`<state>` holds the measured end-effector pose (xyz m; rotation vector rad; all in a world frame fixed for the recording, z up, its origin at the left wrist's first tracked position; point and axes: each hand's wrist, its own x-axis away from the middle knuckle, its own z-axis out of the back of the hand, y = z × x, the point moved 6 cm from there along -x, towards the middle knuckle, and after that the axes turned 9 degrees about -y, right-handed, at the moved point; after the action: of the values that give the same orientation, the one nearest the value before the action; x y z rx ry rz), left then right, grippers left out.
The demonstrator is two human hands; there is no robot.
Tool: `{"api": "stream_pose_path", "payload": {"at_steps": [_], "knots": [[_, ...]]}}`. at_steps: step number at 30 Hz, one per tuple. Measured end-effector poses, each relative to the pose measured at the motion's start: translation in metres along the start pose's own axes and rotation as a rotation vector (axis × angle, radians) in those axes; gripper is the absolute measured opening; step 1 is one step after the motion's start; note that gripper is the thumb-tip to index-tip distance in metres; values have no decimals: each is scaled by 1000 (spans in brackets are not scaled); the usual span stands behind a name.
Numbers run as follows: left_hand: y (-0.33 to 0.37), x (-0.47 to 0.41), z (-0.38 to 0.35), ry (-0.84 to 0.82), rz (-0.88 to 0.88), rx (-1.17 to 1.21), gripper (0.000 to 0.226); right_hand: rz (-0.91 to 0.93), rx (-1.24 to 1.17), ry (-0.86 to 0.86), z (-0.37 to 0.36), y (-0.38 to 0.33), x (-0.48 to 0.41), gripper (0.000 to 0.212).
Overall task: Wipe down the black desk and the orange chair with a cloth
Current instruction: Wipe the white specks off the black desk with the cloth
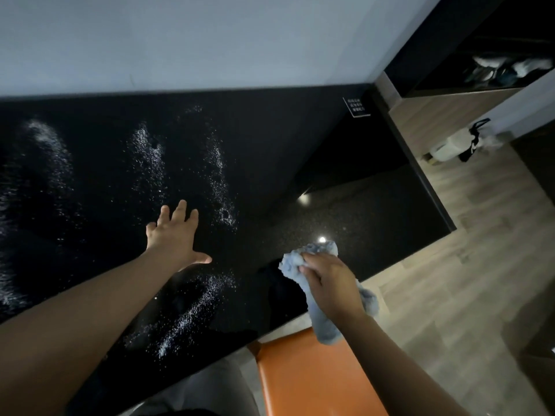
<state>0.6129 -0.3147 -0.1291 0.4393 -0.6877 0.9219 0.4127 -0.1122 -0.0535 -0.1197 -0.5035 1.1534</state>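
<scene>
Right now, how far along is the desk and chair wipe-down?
Early. The right part of the black desk looks free of specks, maybe wiped. In hand: the right hand grips the bunched blue cloth above the desk's near edge; the left hand is spread open. Left: white speckled streaks across the middle and left, and the orange chair.

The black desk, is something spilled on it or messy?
Yes. White speckled streaks lie across the black desk, beyond the open left hand and near the front edge. I cannot tell whether they are powder or droplets. The right hand holds the blue cloth, not yet on them.
</scene>
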Motion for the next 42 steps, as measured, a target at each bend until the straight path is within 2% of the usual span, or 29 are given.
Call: {"api": "stream_pose_path", "payload": {"at_steps": [3, 8, 12, 15, 17, 23, 31, 42], "knots": [[-8, 1, 11, -2, -13, 79, 107, 59, -15, 62, 17, -22, -46, 23], [-26, -7, 35, 101, -12, 187, 96, 154, -29, 132, 41, -56, -131, 21], [-49, -24, 45, 137, 85, 173, 110, 223, -14, 185, 57, -82, -204, 22], [-67, -39, 43, 71, 207, 194, 131, 276, 3, 180, 63, -101, -254, 22], [-77, -48, 42, 44, 250, 214, 137, 296, 3, 172, 66, -111, -284, 22], [-92, -63, 30, 33, 234, 240, 140, 349, 17, 134, 69, -137, -358, 22], [-90, -66, 27, -1, 250, 277, 140, 390, 43, 171, 72, -154, -426, 18], [-89, -70, 25, -38, 254, 268, 142, 302, 150, 73, 48, -158, -465, 21]]}}
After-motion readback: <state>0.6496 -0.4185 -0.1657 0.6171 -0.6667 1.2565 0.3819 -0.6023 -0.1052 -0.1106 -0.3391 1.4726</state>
